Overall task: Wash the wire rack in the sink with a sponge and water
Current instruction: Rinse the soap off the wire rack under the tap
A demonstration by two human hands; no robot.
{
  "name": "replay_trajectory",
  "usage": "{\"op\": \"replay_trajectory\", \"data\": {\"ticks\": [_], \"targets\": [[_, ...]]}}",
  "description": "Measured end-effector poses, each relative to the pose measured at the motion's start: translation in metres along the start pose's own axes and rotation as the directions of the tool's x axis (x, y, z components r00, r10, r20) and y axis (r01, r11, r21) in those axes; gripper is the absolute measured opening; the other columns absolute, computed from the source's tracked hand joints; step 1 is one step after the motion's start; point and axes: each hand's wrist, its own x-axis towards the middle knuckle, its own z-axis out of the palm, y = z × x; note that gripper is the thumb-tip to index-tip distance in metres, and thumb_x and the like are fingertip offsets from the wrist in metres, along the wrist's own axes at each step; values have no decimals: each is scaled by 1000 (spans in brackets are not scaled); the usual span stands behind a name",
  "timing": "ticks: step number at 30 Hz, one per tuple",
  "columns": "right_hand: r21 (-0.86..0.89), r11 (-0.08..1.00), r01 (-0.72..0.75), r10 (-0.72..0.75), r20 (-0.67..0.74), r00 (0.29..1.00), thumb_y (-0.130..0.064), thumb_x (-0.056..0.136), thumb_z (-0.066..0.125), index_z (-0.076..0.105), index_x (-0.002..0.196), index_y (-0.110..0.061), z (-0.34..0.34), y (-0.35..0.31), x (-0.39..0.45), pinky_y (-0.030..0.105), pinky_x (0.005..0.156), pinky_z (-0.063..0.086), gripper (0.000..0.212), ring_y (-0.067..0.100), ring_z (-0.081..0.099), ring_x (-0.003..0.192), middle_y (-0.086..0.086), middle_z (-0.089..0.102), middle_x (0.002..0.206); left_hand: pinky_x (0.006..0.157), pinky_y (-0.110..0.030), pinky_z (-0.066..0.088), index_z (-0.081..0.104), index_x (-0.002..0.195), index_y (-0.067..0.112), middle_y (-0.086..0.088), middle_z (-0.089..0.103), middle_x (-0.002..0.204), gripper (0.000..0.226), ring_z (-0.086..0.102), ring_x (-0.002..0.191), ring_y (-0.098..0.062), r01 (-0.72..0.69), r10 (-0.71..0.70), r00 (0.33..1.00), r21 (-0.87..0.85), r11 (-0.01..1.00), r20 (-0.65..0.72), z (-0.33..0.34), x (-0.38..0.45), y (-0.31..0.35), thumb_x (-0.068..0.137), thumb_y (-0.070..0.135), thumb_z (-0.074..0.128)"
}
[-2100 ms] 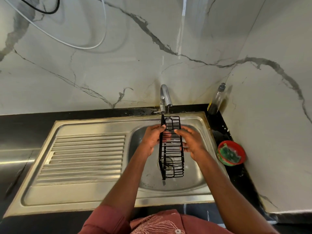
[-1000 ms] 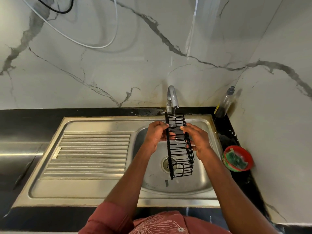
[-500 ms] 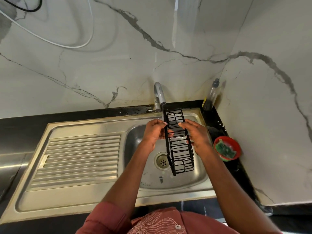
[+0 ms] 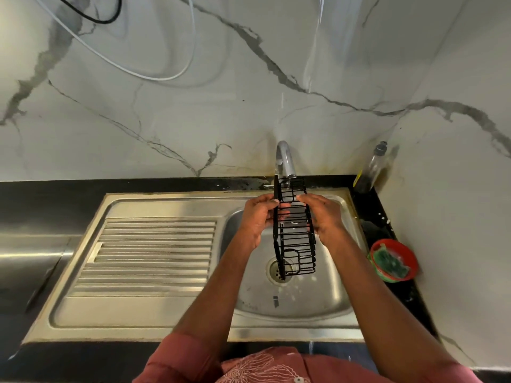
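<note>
A long black wire rack [image 4: 293,239] hangs lengthwise over the steel sink basin [image 4: 326,294], its far end right under the tap spout [image 4: 286,161]. My left hand [image 4: 258,219] grips the rack's left side and my right hand [image 4: 325,217] grips its right side, both near the far half. The rack's near end hovers above the drain [image 4: 273,269]. A green sponge [image 4: 391,262] lies in a red bowl [image 4: 409,255] on the counter to the right of the sink. I cannot tell whether water is running.
A ribbed steel drainboard [image 4: 149,252] fills the left of the sink unit. A clear soap bottle [image 4: 372,168] stands in the back right corner against the marble wall. Black countertop [image 4: 41,205] surrounds the sink. Cables hang on the wall at upper left.
Both hands kept hold of the rack and turned it slightly, so its near end now points straighter toward me over the drain. The far end stays under the tap.
</note>
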Motion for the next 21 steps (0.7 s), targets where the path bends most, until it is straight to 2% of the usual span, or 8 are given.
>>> {"op": "replay_trajectory", "data": {"ticks": [3,7,9,11,15,21], "targets": [[10,1000,-11,12,-22,1000,-31,70,90,79,100,-22,-1,0,-1,36,66,60,33,25,77,82,-2,79,84,85,-42,63,71,108,6,-18,79,101,15,77,94,-34,6,-6,1000,-18,1000,-8,-1,2,1,99,4,59],[13,1000,-12,12,18,1000,-33,66,91,80,98,-21,-2,5,-5,47,80,63,36,25,77,86,1,79,88,77,-44,64,64,108,5,-23,78,93,11,78,86,-39,15,-16,998,-17,1000,-62,-3,4,0,101,12,59],[15,1000,-1,0,45,999,-31,69,90,79,101,-19,0,7,-10,45,81,62,36,24,77,88,2,79,90,69,-41,63,63,111,4,-24,78,92,15,77,81,-37,19,-20,996,-11,1000,-83,-6,5,0,101,15,58],[15,1000,-1,0,65,998,-32,73,88,78,103,-19,2,8,-17,36,74,60,34,22,76,88,0,79,91,64,-37,62,63,114,4,-23,78,92,18,77,79,-35,22,-22,996,-7,1000,-83,-9,4,-1,102,17,57],[56,998,-4,2,37,999,-28,75,87,78,103,-20,1,7,-24,26,62,53,31,15,76,80,-2,79,88,67,-36,62,62,108,7,-23,78,92,13,78,81,-35,22,-21,998,13,1000,-60,-8,2,0,103,18,56],[64,998,0,0,2,1000,-29,76,86,78,101,-22,-13,3,-24,23,59,49,27,13,73,80,-4,78,88,64,-34,62,60,108,6,-23,78,91,14,78,80,-34,20,-20,1000,33,999,-8,6,1,0,103,18,57]]}}
